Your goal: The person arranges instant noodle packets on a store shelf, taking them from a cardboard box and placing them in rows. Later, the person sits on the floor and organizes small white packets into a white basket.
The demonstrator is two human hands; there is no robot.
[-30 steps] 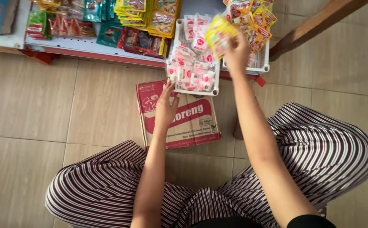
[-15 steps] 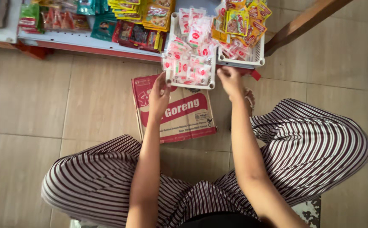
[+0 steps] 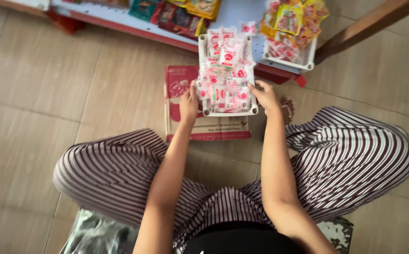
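Observation:
A white plastic tray (image 3: 204,111) full of small pink and white sachets (image 3: 225,70) sticks out from a low shelf, over a flat red cardboard box (image 3: 181,82) on the floor. My left hand (image 3: 189,101) grips the tray's near left corner. My right hand (image 3: 265,95) grips its near right corner. Both arms reach forward over my knees in striped trousers.
A second white tray (image 3: 303,61) of yellow and red snack packets stands to the right on the shelf (image 3: 120,21). More coloured packets lie along the shelf at the back. A wooden post (image 3: 369,23) slants at top right. Tiled floor lies all around.
My right hand came down from the yellow packets to the pink-sachet tray. My left hand left the box and took the tray's left corner. The tray now sticks out over the box.

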